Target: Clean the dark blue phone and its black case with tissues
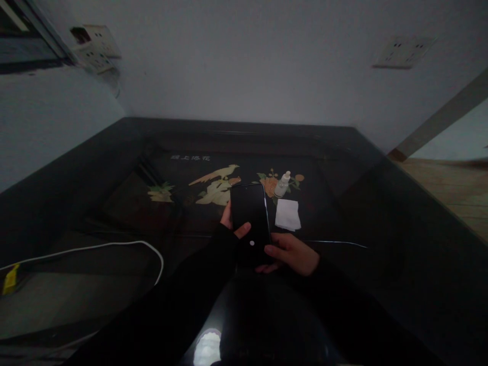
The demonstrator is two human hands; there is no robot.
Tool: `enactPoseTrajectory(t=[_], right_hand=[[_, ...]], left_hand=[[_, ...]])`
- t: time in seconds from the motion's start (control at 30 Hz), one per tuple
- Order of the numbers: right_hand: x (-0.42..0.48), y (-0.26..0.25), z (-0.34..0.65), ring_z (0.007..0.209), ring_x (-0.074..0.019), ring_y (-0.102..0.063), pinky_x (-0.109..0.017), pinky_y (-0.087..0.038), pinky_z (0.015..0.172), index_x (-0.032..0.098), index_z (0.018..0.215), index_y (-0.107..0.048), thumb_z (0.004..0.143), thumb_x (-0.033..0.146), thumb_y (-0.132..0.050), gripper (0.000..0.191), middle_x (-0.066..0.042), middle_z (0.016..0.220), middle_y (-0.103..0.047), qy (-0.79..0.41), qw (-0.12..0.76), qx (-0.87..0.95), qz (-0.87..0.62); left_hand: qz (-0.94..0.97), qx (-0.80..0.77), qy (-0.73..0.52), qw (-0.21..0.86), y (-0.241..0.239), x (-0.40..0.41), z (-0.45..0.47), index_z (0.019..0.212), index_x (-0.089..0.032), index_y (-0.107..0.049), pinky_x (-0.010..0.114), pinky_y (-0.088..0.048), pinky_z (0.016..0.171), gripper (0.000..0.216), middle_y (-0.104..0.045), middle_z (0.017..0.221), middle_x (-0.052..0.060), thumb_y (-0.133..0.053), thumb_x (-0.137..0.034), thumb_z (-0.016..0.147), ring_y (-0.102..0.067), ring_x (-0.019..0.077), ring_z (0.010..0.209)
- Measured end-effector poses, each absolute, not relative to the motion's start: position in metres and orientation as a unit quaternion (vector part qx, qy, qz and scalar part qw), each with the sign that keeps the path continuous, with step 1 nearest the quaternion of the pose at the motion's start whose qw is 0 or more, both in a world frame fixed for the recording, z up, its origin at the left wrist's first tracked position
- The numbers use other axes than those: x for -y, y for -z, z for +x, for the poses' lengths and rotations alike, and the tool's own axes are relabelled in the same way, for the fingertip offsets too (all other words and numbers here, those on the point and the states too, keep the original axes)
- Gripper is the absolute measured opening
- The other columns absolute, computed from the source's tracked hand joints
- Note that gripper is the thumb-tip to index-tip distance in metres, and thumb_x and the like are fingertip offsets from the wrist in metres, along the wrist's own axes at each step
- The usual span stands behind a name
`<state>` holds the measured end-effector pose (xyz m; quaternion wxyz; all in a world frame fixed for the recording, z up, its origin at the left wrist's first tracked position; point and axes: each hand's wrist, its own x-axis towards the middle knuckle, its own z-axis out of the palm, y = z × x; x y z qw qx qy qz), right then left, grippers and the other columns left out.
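A black smartphone [248,208] is held over the dark table, its screen dark but for a small fingerprint icon near the bottom. My left hand [233,223] wraps its left edge, the thumb lying over the screen. At the lower right edge, my right hand [292,252] grips the phone between thumb and fingers. Just beyond the right hand lies a folded white cloth or tissue [287,214]. Behind that stands a small white dropper bottle [282,184]. The fingers behind the phone are mostly hidden.
The glossy dark table [343,203] carries a bird-and-flower picture [219,185]. A white cable [114,244] curves across the left side, near a yellow tag [10,279]. Wall sockets [403,52] sit at the upper right, with more sockets [95,48] at the upper left.
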<state>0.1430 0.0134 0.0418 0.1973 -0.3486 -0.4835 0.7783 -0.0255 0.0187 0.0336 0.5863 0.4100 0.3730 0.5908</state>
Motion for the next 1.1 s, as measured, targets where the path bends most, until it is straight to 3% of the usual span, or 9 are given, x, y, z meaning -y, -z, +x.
enactPoseTrajectory(t=[0.2,0.37,0.53,0.7,0.8,1.1], right_hand=[[-0.013,-0.040,0.139,0.068,-0.0155,-0.066,-0.024,-0.054,0.060,0.012,0.091,-0.052,0.070,0.048,-0.061,0.042,-0.007,0.079,-0.065,-0.759,0.204,0.488,-0.379],[-0.013,-0.038,0.135,0.064,-0.0151,-0.066,-0.024,-0.053,0.057,0.013,0.093,-0.051,0.069,0.051,-0.060,0.046,-0.007,0.081,-0.065,-0.737,0.200,0.501,-0.408],[-0.022,-0.049,0.144,0.056,-0.0166,-0.063,-0.026,-0.051,0.049,0.013,0.081,-0.057,0.067,0.054,-0.061,0.044,-0.003,0.064,-0.062,-0.696,0.219,0.529,-0.432],[-0.040,-0.072,0.154,0.090,-0.0172,-0.059,-0.031,-0.048,0.077,0.022,0.108,-0.054,0.073,0.051,-0.056,0.046,-0.003,0.102,-0.062,-0.625,0.357,0.535,-0.443],[-0.047,-0.079,0.148,0.098,-0.0187,-0.056,-0.033,-0.044,0.084,0.021,0.106,-0.058,0.073,0.048,-0.058,0.042,-0.005,0.109,-0.060,-0.627,0.391,0.536,-0.410],[-0.045,-0.084,0.136,0.082,-0.0177,-0.060,-0.028,-0.045,0.065,0.015,0.098,-0.061,0.072,0.045,-0.060,0.040,-0.007,0.090,-0.065,-0.664,0.402,0.507,-0.375]], left_hand=[[0.400,-0.354,-0.593,0.602,-0.030,-0.019,-0.024,0.132,-0.018,-0.024,0.031,-0.040,0.090,0.074,-0.051,0.121,0.011,-0.063,-0.024,0.069,-0.052,0.0215,0.106],[0.415,-0.371,-0.611,0.563,-0.027,-0.020,-0.025,0.132,-0.015,-0.024,0.028,-0.038,0.092,0.076,-0.049,0.124,0.011,-0.065,-0.024,0.068,-0.050,0.0189,0.108],[0.413,-0.346,-0.610,0.581,-0.027,-0.020,-0.027,0.132,-0.011,-0.022,0.025,-0.040,0.089,0.077,-0.052,0.120,0.013,-0.064,-0.022,0.069,-0.053,0.0163,0.104],[0.452,-0.259,-0.579,0.627,-0.028,-0.014,-0.020,0.129,-0.013,-0.030,0.029,-0.037,0.094,0.070,-0.051,0.123,0.011,-0.063,-0.022,0.068,-0.049,0.0197,0.112],[0.462,-0.248,-0.567,0.635,-0.028,-0.011,-0.016,0.128,-0.014,-0.033,0.031,-0.033,0.098,0.069,-0.049,0.125,0.010,-0.064,-0.020,0.067,-0.045,0.0206,0.116],[0.480,-0.247,-0.546,0.640,-0.025,-0.012,-0.021,0.131,-0.013,-0.027,0.040,-0.025,0.103,0.075,-0.041,0.131,0.014,-0.064,-0.023,0.067,-0.037,0.0260,0.122]])
